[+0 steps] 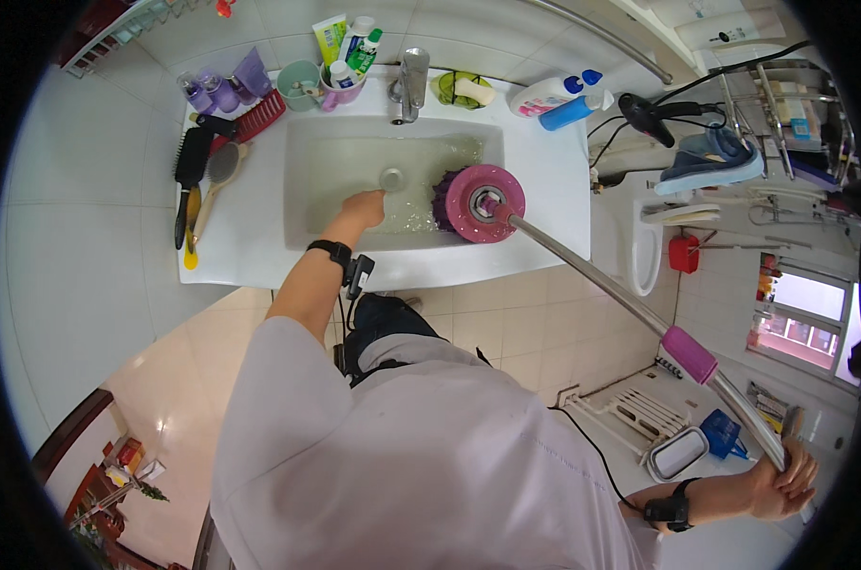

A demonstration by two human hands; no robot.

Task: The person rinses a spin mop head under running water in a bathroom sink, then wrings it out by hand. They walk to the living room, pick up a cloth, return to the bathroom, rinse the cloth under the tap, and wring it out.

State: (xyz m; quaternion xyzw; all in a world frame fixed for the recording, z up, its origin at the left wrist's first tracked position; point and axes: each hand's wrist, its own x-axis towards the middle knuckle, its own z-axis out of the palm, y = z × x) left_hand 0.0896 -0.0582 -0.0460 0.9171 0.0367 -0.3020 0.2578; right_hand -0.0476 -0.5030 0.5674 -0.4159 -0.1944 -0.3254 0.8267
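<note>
Water stands in the white washbasin, with a round drain plug near its middle. My left hand reaches into the basin just below the plug, fingers pointing toward it; whether it touches or holds anything cannot be told. A spin mop's round pink head rests at the basin's right rim, its purple strands hanging into the water. From the head a metal handle with a pink sleeve runs down to the right. My right hand is closed around the handle's far end.
Behind the basin stand a faucet, a cup of tubes, a soap dish and bottles. Hairbrushes and a red comb lie left. A hair dryer hangs right; a radiator is lower right.
</note>
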